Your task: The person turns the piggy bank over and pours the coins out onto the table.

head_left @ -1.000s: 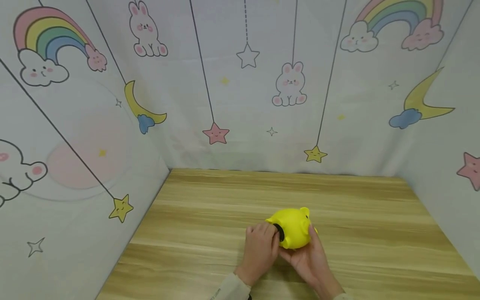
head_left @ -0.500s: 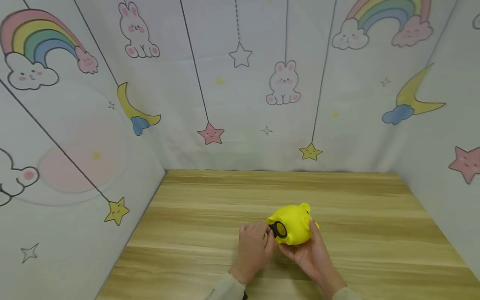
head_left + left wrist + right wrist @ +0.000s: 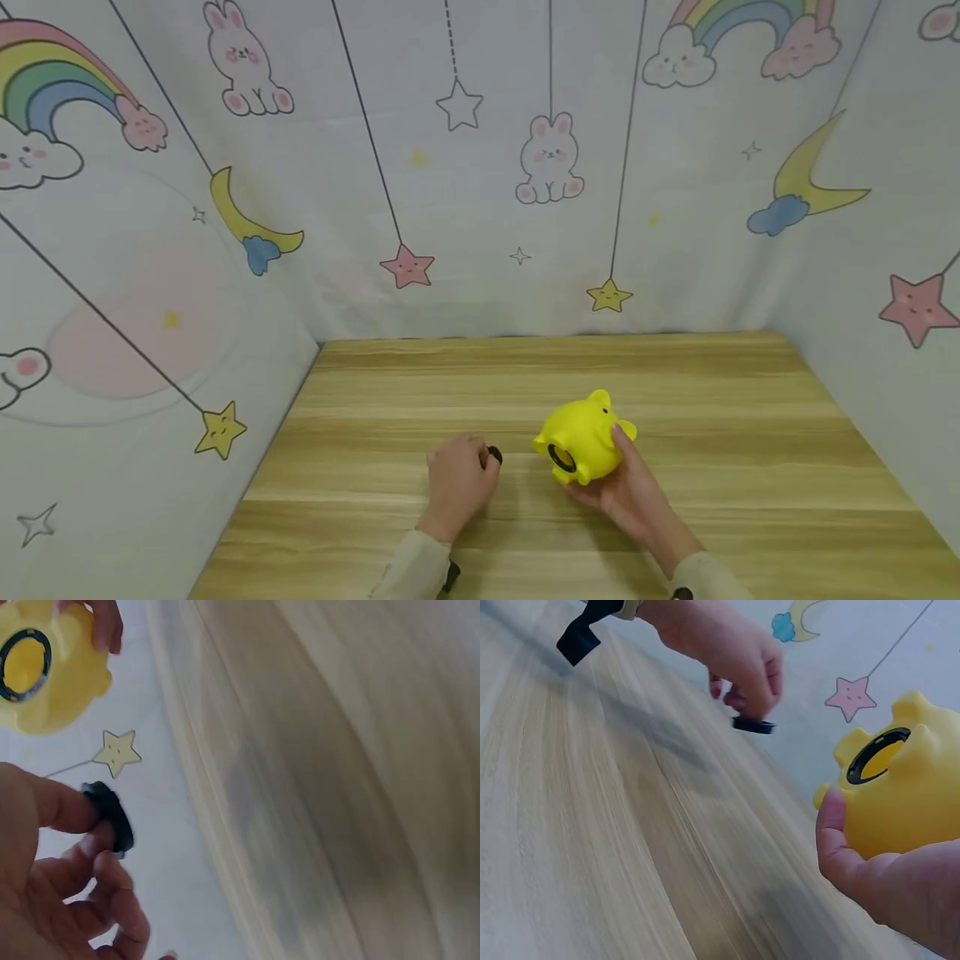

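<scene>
A yellow piggy bank (image 3: 581, 437) is tilted in my right hand (image 3: 633, 500), the thumb up by its snout and the fingers beneath. Its underside shows a round hole with a black rim (image 3: 861, 765); yellow inner wall is visible through it. Off to the left, my left hand (image 3: 461, 483) pinches a round black plug (image 3: 109, 816) between thumb and fingers, apart from the bank. The right wrist view has the plug (image 3: 753, 725) held over the wooden table, the left hand (image 3: 742, 664) above it.
The wood-grain table (image 3: 420, 383) runs back to white fabric walls (image 3: 480, 300) on three sides, printed with rabbits, stars, moons and rainbows. A black strap end (image 3: 577, 643) hangs from the left wrist.
The black plug has come out of the bank's underside, baring the hole. My left hand has carried it leftward. The right hand has tipped the bank somewhat and kept its hold.
</scene>
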### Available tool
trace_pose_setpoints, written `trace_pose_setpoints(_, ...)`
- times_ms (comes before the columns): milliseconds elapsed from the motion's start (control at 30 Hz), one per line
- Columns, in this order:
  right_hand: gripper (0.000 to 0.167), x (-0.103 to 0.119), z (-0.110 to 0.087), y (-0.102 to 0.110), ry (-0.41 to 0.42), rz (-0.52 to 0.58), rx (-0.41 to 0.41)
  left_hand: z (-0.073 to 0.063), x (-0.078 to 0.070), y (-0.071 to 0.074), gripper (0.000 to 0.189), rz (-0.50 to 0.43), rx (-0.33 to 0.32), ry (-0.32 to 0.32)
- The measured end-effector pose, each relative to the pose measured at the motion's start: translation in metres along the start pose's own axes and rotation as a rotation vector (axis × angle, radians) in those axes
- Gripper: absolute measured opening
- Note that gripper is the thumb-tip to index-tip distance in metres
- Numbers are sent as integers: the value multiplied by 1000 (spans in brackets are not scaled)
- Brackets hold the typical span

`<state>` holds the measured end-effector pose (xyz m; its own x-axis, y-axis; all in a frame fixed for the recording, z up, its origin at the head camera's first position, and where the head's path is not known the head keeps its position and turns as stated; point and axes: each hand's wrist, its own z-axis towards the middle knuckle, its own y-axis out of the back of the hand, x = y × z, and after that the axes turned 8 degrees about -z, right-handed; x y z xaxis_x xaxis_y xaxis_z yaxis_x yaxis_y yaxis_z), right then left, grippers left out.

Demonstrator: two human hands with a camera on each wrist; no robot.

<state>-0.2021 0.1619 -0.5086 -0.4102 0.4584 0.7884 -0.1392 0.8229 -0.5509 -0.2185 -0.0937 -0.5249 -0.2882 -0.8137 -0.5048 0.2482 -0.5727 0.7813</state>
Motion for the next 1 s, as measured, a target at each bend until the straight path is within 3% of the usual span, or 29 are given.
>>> trace_pose_setpoints(167, 57, 4, -1, 7, 0, -87, 29, -3, 10, 5, 37, 82, 110, 121)
trace_pose_setpoints(300, 58, 6, -3, 11, -3, -141, 45, -7, 18, 3, 34, 164, 177, 169)
trace_pose_setpoints(667, 59, 10, -2, 9, 19, -190, 50, -4, 30, 2, 34, 246, 212, 225)
trace_pose_setpoints(767, 56, 10, -2, 9, 39, -224, 47, -3, 28, 2, 35, 233, 203, 219)
trace_pose_setpoints(867, 53, 10, -3, 9, 64, -260, 27, -2, 20, 3, 32, 191, 135, 168)
trace_pose_setpoints(933, 51, 10, -2, 9, 80, -272, 4, 0, 12, 5, 26, 115, 91, 126)
trace_pose_setpoints(1000, 52, 10, -2, 9, 92, -288, -17, 2, 3, 7, 18, -34, 92, 102)
